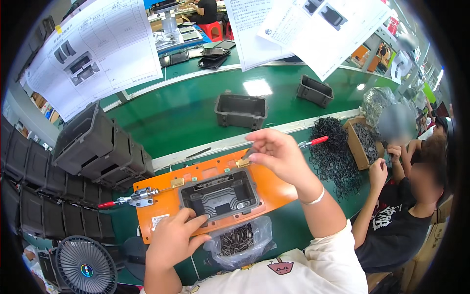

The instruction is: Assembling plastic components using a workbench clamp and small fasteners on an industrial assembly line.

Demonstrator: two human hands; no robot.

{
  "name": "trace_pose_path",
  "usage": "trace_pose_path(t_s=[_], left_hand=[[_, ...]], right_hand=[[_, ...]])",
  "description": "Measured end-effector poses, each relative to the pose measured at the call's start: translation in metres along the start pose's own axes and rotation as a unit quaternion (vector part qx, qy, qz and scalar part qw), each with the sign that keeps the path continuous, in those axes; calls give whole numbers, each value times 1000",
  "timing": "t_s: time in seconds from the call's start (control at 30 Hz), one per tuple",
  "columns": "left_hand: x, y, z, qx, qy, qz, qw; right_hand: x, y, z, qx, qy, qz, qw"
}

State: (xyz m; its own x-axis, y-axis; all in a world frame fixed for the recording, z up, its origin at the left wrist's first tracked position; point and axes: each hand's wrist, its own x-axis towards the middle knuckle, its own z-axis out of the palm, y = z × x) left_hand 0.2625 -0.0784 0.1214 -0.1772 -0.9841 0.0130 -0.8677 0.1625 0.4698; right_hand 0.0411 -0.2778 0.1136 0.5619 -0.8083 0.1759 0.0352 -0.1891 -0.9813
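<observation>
Nearest the lens, cream sleeve (313, 264) of the wearer's shirt, forearms rising from the lower edge. Just beyond, clear plastic bag (238, 241) of small dark metal clips, lying on the green bench (289, 228) against the near edge of the orange fixture plate (267, 183). Seated in the plate's middle, open side up, dark grey plastic housing (220, 195). Left hand (172, 238) flat on the plate's near edge, fingers spread and unclenched, fingertips touching the housing's near rim, gripping nothing. Right hand (278, 153) over the plate's far edge, thumb and fingers pinched together on the arm of the right toggle clamp (307, 143), red-tipped handle pointing right; brass pad (243, 162) just under the fingertips. At the plate's left end, second toggle clamp (128, 199), red handle pointing left, brass pad (177, 183) near the housing's far left corner. Further out on the green conveyor belt (186, 108), two more grey housings (240, 110), well apart. Stacked grey housings (93, 147) to the left, small fan (85, 267) at lower left. Heap of black wire clips (335, 152) to the right, beside a cardboard box (363, 142). Seated co-worker in black shirt (391, 230) at far right. Instruction sheets (93, 54) hanging overhead.
</observation>
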Motion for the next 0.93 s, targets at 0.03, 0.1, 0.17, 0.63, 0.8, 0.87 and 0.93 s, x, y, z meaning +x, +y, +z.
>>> trace_pose_path(t_s=[0.03,0.1,0.17,0.63,0.8,0.87,0.93], left_hand=[[0,0,3,2,3,-6,1000],[3,-2,11,-130,166,-34,977],[15,-9,20,-33,224,11,974],[41,-8,58,61,121,-11,991],[40,-9,59,58,123,-16,991],[41,-10,60,57,119,-18,991],[41,-11,60,56,114,-18,992]], right_hand=[[10,4,3,-60,-19,-2,998],[25,14,14,-176,-31,-3,984],[35,22,22,-221,-70,-49,972],[67,34,18,-273,-217,91,933],[55,40,18,-298,-194,50,933],[41,42,15,-329,-72,-45,941],[15,38,-5,-303,43,-77,949]])
